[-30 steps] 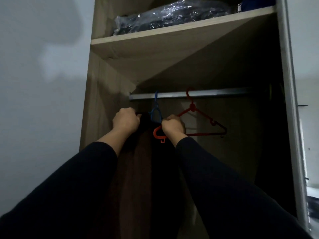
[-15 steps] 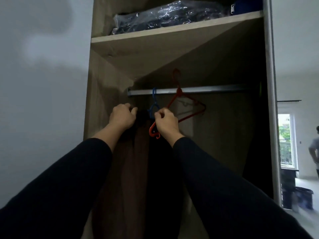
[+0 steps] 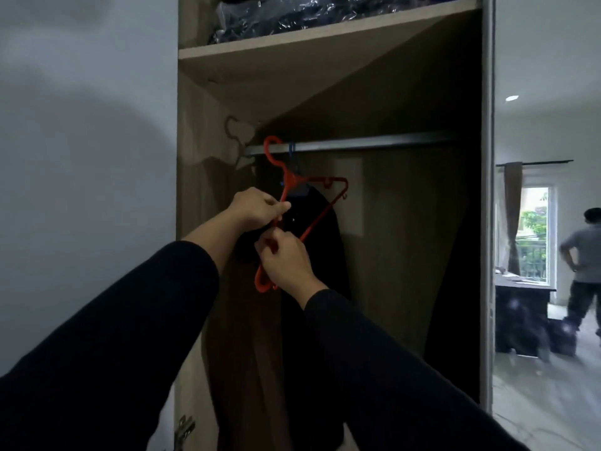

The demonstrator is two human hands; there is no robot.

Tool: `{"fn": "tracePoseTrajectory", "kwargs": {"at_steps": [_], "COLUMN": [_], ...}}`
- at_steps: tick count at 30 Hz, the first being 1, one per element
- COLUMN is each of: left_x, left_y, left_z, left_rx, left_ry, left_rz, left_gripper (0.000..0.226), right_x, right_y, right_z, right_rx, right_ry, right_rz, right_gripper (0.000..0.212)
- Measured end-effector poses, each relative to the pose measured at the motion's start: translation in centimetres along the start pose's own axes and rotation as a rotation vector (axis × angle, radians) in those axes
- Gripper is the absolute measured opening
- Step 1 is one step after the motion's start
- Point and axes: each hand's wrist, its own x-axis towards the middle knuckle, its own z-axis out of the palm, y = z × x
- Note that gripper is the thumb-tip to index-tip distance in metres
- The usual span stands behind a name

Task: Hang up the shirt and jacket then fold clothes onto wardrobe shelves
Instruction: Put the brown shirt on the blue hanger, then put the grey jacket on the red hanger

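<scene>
An empty red plastic hanger (image 3: pixel 320 211) is tilted steeply in front of the metal rail (image 3: pixel 374 145), its hook off the rail at the left end. My left hand (image 3: pixel 257 208) pinches its upper arm and my right hand (image 3: pixel 286 260) grips its lower arm. Behind them a dark garment (image 3: pixel 322 255) hangs on a blue hanger (image 3: pixel 291 149) from the rail, beside a brownish garment (image 3: pixel 250 336) to its left.
The wardrobe shelf (image 3: pixel 325 34) above carries a plastic-wrapped dark bundle (image 3: pixel 292 14). The right part of the hanging space is dark. Past the wardrobe's right side, a person (image 3: pixel 585 271) stands near a window and a dark desk (image 3: pixel 523 304).
The red hanger came off the rail and swung left, now tilted in both hands. My left hand moved from the dark garment's shoulder to the hanger. My head turned right.
</scene>
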Motion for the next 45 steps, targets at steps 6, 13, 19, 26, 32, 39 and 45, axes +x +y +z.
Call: {"fn": "tracePoseTrajectory", "kwargs": {"at_steps": [6, 13, 19, 26, 32, 39, 45], "left_x": [-2.6, -8.9, -17.9, -29.5, -38.8, -51.8, -65.0], "left_y": [0.5, 1.0, 2.4, 4.6, 6.0, 7.0, 6.9], "left_z": [-0.7, -3.3, -4.9, -9.2, -14.0, -18.9, -22.4], "left_rx": [0.011, 0.193, 0.366, 0.324, 0.353, 0.520, 0.594], "left_ry": [0.083, 0.203, 0.159, 0.126, 0.107, 0.383, 0.508], "left_rz": [-0.079, -0.267, -0.376, -0.456, -0.529, -0.652, -0.922], "left_gripper": [0.023, 0.026, 0.029, 0.025, 0.023, 0.024, 0.025], "right_x": [-2.5, -3.9, -7.7, -15.3, -22.0, -31.5, -40.1], "right_y": [-0.9, -1.6, -3.9, -9.5, -16.1, -24.9, -30.4], "right_z": [-1.4, -5.8, -8.1, -8.0, -8.3, -6.8, -4.8], "right_rx": [0.098, 0.080, -0.090, 0.096, 0.491, 0.575, 0.610], "right_ry": [-0.151, 0.084, 0.036, -0.251, -0.522, -0.610, -0.730], "right_rz": [-0.077, -0.101, 0.029, -0.064, -0.189, -0.165, -0.059], "right_gripper": [0.021, 0.021, 0.054, 0.034, 0.021, 0.014, 0.014]}}
